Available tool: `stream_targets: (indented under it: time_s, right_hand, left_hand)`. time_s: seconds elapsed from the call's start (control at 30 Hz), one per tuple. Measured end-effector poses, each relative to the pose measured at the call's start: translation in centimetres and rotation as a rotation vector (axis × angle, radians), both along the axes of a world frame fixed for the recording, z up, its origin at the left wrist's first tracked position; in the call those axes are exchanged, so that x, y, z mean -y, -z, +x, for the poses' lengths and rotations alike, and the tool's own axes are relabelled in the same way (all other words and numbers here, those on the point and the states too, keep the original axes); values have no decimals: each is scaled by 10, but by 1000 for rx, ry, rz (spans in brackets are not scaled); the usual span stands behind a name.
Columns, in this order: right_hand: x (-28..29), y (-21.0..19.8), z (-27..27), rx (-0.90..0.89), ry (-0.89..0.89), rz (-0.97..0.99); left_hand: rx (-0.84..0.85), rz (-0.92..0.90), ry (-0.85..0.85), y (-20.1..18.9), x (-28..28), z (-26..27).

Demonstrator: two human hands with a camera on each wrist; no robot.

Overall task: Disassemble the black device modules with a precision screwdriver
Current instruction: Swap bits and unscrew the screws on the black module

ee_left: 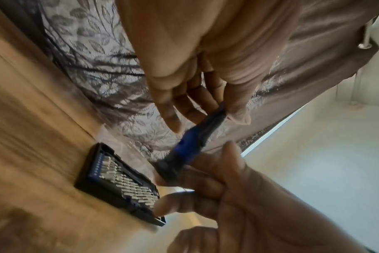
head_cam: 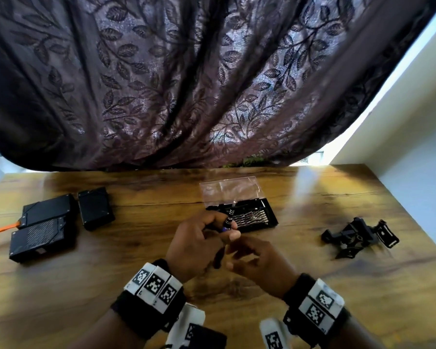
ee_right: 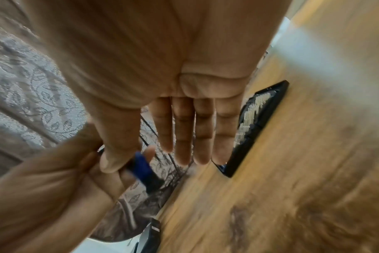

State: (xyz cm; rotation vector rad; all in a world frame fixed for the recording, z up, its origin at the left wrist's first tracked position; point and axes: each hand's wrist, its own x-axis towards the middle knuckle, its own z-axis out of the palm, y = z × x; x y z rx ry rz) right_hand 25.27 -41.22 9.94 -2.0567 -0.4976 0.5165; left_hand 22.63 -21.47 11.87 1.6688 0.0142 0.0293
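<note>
A person's left hand (head_cam: 194,245) curls around a blue and black precision screwdriver (head_cam: 229,219), its tip tilted up and away above a wooden table (head_cam: 237,285). The right hand (head_cam: 257,263) hovers beside it with fingers straight and relaxed, its thumb touching the handle's end. Just behind lies an open bit case (head_cam: 244,215) with a clear lid. Three black device modules (head_cam: 58,222) lie at far left, loose black parts (head_cam: 358,238) at right. No writing is legible; both wristbands (head_cam: 154,285) carry square black-and-white markers.

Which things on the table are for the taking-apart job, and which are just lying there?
For the job: blue-and-black precision screwdriver held in left hand; open black bit case; three flat black device modules.

Lying about: black clamp-like bracket; orange cable.
</note>
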Motion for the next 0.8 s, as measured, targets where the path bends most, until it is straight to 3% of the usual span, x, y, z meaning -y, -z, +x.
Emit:
stream_targets:
  time_s: [0.17, 0.37, 0.47, 0.6, 0.8]
  right_hand:
    - [23, 21, 9, -20, -5, 0]
    - [68, 48, 35, -71, 2, -29]
    - [96, 66, 56, -59, 43, -57]
    - [120, 89, 83, -58, 75, -27]
    - [125, 107, 104, -215, 96, 48]
  left_hand:
    - [-26, 19, -2, 6, 35, 18]
    - [-139, 147, 74, 38, 54, 41]
    - [-206, 166, -65, 59, 42, 56]
    - [-293, 418, -274, 79, 10, 85]
    - [-403, 633, -415, 102, -22, 149]
